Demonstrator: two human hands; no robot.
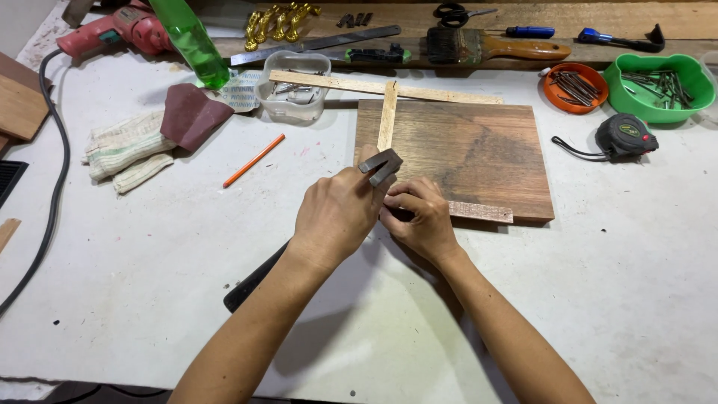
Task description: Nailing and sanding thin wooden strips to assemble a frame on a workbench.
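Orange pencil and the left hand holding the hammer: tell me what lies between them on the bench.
In the head view, only bare white bench top lies between the orange pencil and the left hand; nothing sits in that stretch.

An orange pencil point(253, 160) is lying on the white table point(149, 247). Gloves point(123, 150) are sitting beside brown sandpaper point(193, 112). A green bowl point(658, 86) and an orange bowl point(574, 87) are holding nails. A tape measure point(624, 136) is resting nearby.

Left of the wooden board point(479, 153) the bench lies open up to the orange pencil point(253, 161); behind the board, a plastic tub point(293, 101) and nail bowls point(658, 90) block passage.
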